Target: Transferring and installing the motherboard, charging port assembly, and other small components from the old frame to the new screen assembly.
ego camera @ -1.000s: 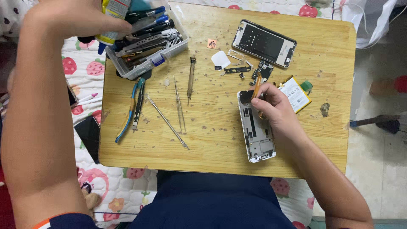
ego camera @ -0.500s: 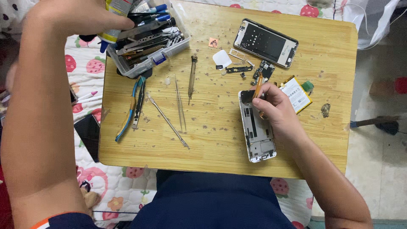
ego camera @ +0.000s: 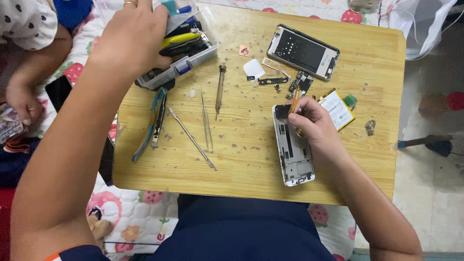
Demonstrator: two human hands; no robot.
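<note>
Two hands: we work both at once.
Left hand [ego camera: 130, 38]: upper left of frame, fingers dug into the clear tool box [ego camera: 193, 53]; whether they grip anything, we cannot tell.
Right hand [ego camera: 314, 125]: fingers pinch an orange pry tool [ego camera: 294, 100] at the phone frame's [ego camera: 292, 150] top end, centre right on the tabletop [ego camera: 241, 164].
Doing it well: we judge a shallow angle and light pressure safest.

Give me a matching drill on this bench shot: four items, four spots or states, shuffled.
Items:
1. left hand
2. right hand
3. phone screen panel
4. pliers

Places or states:
A. lying on the table's left side, blue handles
B. reaching into the clear tool box
C. on the phone frame, gripping an orange-handled tool
D. lying near the table's far edge

Pairs: 1-B, 2-C, 3-D, 4-A
</note>
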